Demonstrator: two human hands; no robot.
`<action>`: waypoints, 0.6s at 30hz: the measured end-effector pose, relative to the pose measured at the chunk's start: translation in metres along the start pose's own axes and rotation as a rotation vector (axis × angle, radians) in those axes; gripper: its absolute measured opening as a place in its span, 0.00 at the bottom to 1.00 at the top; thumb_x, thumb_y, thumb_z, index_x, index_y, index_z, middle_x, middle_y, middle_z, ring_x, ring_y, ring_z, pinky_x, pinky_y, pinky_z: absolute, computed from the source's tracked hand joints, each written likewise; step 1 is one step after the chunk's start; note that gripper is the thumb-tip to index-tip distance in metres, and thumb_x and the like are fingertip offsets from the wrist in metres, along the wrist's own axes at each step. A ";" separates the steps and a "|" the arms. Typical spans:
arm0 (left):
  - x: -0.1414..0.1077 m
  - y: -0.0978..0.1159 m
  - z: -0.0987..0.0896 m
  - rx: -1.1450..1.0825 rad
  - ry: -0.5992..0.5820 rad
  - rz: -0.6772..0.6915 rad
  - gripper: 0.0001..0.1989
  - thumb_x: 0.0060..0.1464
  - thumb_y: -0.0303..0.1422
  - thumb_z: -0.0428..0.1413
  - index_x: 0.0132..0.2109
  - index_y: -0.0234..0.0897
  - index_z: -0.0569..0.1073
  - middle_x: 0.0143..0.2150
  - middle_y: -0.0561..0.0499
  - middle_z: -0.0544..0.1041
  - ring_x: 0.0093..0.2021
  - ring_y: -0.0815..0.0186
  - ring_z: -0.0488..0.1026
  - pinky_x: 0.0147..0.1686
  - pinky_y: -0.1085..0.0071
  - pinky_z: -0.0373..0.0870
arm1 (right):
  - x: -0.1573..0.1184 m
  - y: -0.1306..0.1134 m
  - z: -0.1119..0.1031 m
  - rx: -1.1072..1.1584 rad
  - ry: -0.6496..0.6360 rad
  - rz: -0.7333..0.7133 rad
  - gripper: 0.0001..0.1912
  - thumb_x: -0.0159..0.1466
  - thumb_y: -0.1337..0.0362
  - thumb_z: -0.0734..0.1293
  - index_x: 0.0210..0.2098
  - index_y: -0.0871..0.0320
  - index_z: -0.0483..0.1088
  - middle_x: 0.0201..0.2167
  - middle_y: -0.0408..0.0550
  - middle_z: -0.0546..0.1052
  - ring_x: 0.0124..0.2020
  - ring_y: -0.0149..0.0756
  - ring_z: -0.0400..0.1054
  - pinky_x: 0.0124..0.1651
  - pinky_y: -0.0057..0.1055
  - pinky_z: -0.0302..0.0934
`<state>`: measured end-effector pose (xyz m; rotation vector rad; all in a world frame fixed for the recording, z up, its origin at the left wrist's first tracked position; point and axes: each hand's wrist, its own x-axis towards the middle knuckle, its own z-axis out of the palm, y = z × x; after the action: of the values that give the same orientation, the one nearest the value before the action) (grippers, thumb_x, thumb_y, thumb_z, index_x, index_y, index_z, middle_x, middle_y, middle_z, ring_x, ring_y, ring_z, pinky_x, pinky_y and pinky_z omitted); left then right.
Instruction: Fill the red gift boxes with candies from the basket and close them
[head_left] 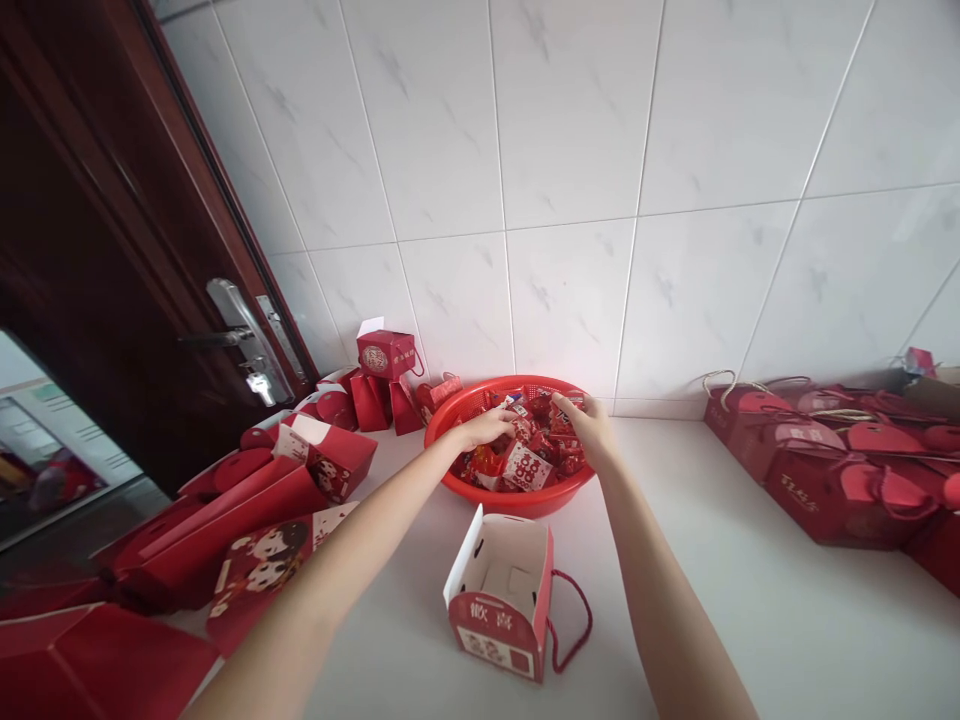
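Open red cardboard box with white lining and dark-red cord handle (499, 635) between outstretched bare arms (664, 570), short of hands. Round red plastic basket (517, 502) under both hands, filled with shiny red-wrapped sweets (529, 468). Left hand (487, 428) palm down, fingers dipped among sweets; right hand (592, 425) bent inward at basket's right side. Whether either grips sweet: cannot tell. White marbled tile wall (570, 290) beyond hands.

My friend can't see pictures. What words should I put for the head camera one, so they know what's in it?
A person's left hand and right hand reach into a red basket of small wrapped packets. In front stands an open box with a rope handle; more red boxes crowd both sides.
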<state>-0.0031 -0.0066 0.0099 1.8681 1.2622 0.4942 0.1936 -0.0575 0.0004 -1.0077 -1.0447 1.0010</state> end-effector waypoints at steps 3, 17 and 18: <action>0.000 0.002 0.000 -0.226 0.044 -0.018 0.20 0.47 0.26 0.57 0.48 0.37 0.81 0.38 0.50 0.79 0.36 0.66 0.73 0.33 0.73 0.68 | 0.000 -0.001 0.000 0.018 -0.002 0.011 0.20 0.51 0.46 0.75 0.27 0.55 0.72 0.23 0.44 0.77 0.23 0.36 0.70 0.25 0.31 0.66; 0.000 -0.008 -0.003 0.170 0.337 0.071 0.18 0.45 0.22 0.61 0.46 0.37 0.80 0.50 0.45 0.81 0.49 0.58 0.77 0.46 0.68 0.72 | -0.004 -0.011 0.002 0.056 0.069 0.102 0.07 0.52 0.66 0.69 0.30 0.53 0.67 0.26 0.39 0.76 0.27 0.35 0.73 0.30 0.31 0.70; 0.001 -0.011 -0.004 0.213 0.329 0.045 0.12 0.44 0.23 0.62 0.39 0.37 0.80 0.43 0.46 0.82 0.45 0.58 0.78 0.44 0.68 0.72 | -0.003 -0.010 0.002 0.051 0.074 0.101 0.07 0.51 0.67 0.68 0.29 0.53 0.66 0.25 0.38 0.75 0.27 0.34 0.73 0.30 0.30 0.70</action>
<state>-0.0117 -0.0026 0.0032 2.0546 1.5407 0.7389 0.1928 -0.0623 0.0094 -1.0556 -0.9107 1.0592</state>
